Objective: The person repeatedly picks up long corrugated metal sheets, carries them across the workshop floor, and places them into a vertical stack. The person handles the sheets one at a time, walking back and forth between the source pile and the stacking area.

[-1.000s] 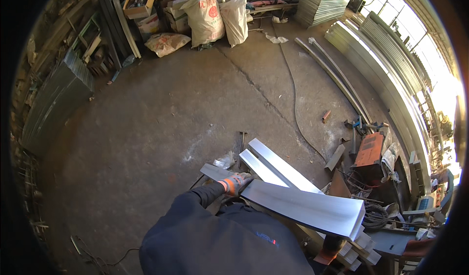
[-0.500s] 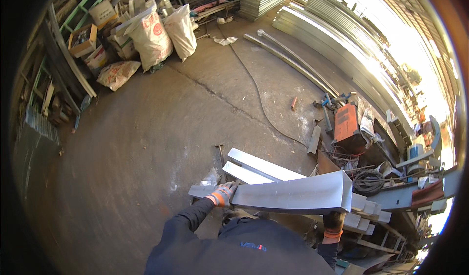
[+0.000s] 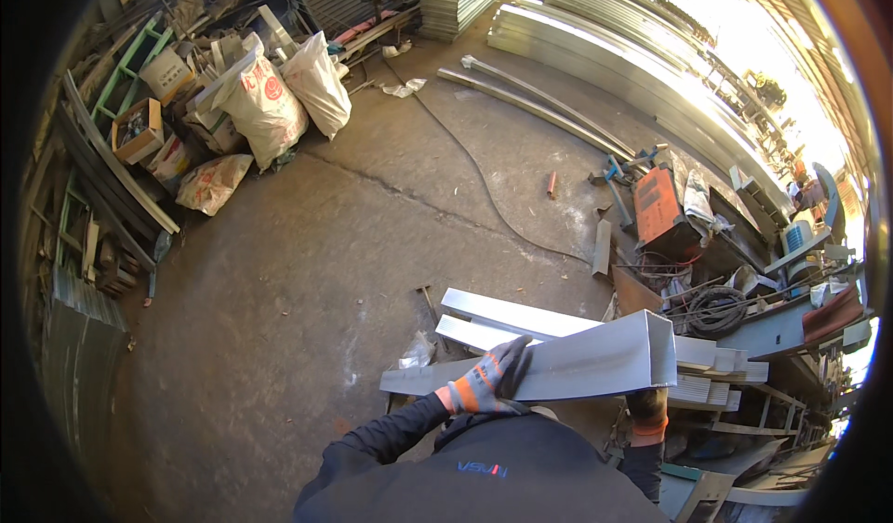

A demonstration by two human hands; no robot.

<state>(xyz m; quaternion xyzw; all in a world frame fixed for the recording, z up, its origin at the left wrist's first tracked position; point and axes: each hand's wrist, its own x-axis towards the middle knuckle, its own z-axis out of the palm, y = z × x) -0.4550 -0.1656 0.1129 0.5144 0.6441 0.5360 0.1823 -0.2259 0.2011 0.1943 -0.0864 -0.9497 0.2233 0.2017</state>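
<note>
A grey hollow metal box tube (image 3: 595,360) lies across in front of my body, its open rectangular end toward the right. My left hand (image 3: 488,381), in a grey and orange work glove, is closed on its near side, with the fingers reaching over the top. Under the open end, my right hand (image 3: 646,407) supports the tube; its fingers are mostly hidden beneath. Beyond it lie more pale metal profiles (image 3: 521,311). A grey metal length (image 3: 409,380) shows left of my left hand; whether it belongs to the held tube, I cannot tell.
Stacked profiles (image 3: 702,390) rest at my right. An orange machine (image 3: 659,205) and a coiled cable (image 3: 718,312) stand beyond them. A hammer-like tool (image 3: 430,304) and crumpled plastic (image 3: 418,350) lie on the floor. A long cable (image 3: 470,160) crosses it; white sacks (image 3: 265,105) stand far left.
My left hand has slid right along the tube, from near its left end toward its middle. My right hand stays under the open end. The view has shifted slightly.
</note>
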